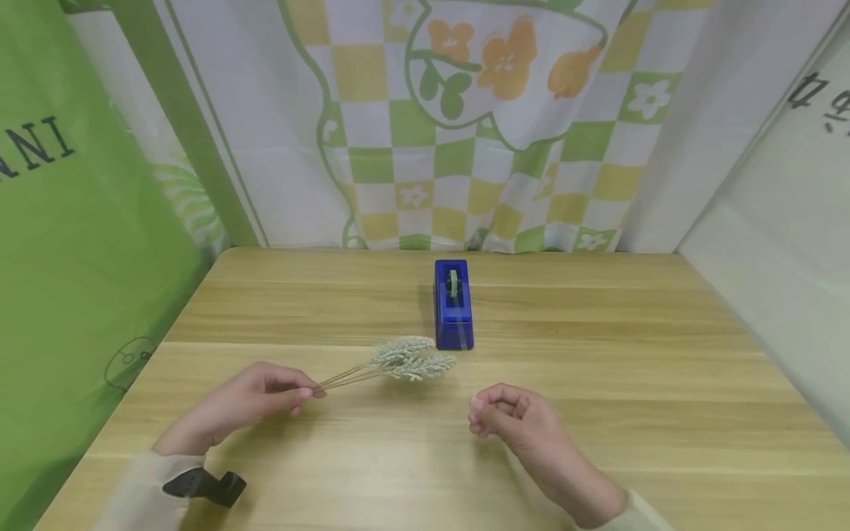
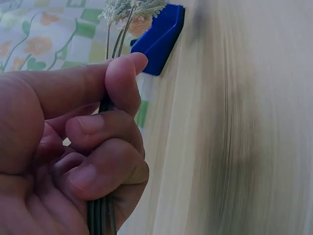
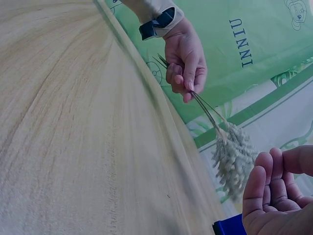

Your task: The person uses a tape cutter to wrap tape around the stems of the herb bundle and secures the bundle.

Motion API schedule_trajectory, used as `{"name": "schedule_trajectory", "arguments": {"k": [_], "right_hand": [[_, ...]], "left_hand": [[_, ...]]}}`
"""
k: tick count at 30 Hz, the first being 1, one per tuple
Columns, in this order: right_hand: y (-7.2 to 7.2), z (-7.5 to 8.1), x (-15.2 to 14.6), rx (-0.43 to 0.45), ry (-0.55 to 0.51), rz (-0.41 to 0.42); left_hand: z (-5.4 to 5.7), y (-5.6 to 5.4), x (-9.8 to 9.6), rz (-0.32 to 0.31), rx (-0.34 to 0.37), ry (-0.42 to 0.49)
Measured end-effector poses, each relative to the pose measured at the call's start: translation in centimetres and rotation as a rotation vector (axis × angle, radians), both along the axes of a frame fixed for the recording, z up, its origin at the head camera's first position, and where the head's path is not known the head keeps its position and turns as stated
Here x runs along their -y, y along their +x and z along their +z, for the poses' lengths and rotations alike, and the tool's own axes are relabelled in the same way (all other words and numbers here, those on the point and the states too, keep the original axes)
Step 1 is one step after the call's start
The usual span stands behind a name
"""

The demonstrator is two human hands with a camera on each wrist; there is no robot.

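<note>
My left hand pinches the thin stems of a bunch of dried grass between thumb and index finger. In the left wrist view, its other fingers curl round the dark stems. The pale green, fluffy heads point right, held over the table near the front of a blue tape dispenser. My right hand is raised to the right of the heads, apart from them. Its fingers are loosely bent with the thumb close to the fingertips, and nothing shows between them in the right wrist view.
The dispenser, with a tape roll in it, stands on the wooden table. A checked, flowered curtain hangs behind the table. Green cloth borders the left side and white cloth the right. A black strap sits on my left sleeve.
</note>
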State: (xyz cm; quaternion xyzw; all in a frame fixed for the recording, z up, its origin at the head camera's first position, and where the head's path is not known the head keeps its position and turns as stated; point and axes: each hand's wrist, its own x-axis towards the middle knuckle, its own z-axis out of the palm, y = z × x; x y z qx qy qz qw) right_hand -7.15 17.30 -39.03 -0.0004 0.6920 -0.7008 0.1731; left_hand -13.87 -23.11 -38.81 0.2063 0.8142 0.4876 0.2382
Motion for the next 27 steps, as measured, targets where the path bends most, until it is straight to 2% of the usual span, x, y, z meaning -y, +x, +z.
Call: {"name": "schedule_trajectory", "arguments": {"k": [9,16,22,27], "right_hand": [[0.0,0.4,0.1,-0.031,-0.026,0.016],[0.0,0.6,0.2,-0.008,-0.050,0.020],[0.0,0.6,0.2,-0.019,-0.071,0.013],[0.1,0.7,0.3,-0.005,-0.066,0.000]], "left_hand": [[-0.2,-0.4,-3.4,-0.076,0.025,0.007],[-0.6,-1.0,-6.0,-0.081,0.070,0.031],[-0.7,-1.4,-8.6,-0.090,0.054,0.009],[-0.7,-1.5,-10.7,-0.104,0.044,0.029]]}}
